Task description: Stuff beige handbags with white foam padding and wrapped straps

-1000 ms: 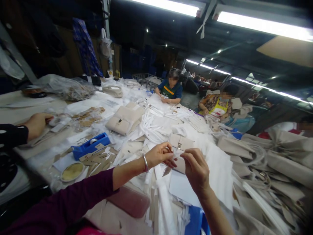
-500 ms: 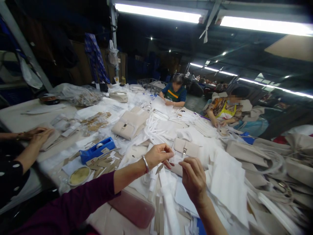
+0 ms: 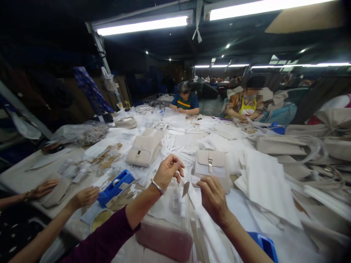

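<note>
Above the table, the thumb and index finger of my left hand (image 3: 170, 168) are pinched together. A small brown card tag (image 3: 185, 189) hangs just below and right of those fingers; its string is too thin to make out clearly. My right hand (image 3: 214, 199) is closed in a pinch to the right of the tag. A bit of white shows at its fingertips, and I cannot tell what it is. Beyond my hands lies a beige handbag (image 3: 210, 159) with a metal clasp. Another beige bag (image 3: 142, 149) lies farther left.
A blue tape dispenser (image 3: 116, 188) and brown card pieces lie left of my arm. A dark pink case-like object (image 3: 164, 241) is in front. White sheets (image 3: 268, 182) and stacked beige bags (image 3: 282, 146) are at right. A co-worker's hands (image 3: 83, 197) work at left; two people sit opposite.
My view has turned and levelled. My hands stay close together, the tag now showing more plainly between them. The co-worker's one hand at left has moved right toward the tape dispenser.
</note>
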{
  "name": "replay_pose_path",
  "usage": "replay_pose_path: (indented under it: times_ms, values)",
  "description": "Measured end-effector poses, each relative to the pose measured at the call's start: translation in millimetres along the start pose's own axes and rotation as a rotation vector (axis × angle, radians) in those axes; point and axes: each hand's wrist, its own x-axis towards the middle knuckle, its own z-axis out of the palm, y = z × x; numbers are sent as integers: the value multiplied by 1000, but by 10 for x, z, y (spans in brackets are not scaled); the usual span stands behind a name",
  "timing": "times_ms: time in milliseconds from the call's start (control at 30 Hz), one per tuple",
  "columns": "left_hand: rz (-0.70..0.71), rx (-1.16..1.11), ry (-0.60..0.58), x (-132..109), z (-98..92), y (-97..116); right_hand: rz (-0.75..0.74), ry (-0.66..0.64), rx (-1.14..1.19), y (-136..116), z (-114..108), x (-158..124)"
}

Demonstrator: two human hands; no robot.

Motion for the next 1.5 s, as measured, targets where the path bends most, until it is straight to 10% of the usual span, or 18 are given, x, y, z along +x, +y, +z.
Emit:
replay_pose_path:
  times_ms: [533,767,900,1067,1500]
  values:
    - [104,191,-51,32,23,263,156,-106,116,-198,369,-436]
    - [-48,240,-298,-4,121,241,547,-117,921,-18,264,31]
    - [-33,137,-194,86,118,152,632,-303,1319,93,443,309]
    - [39,-137,115,310,-183,-150,940,-190,1366,146,716,269]
    - [-286,-269,409,783,-817,-1550,1218,-411,886,862,1418,38]
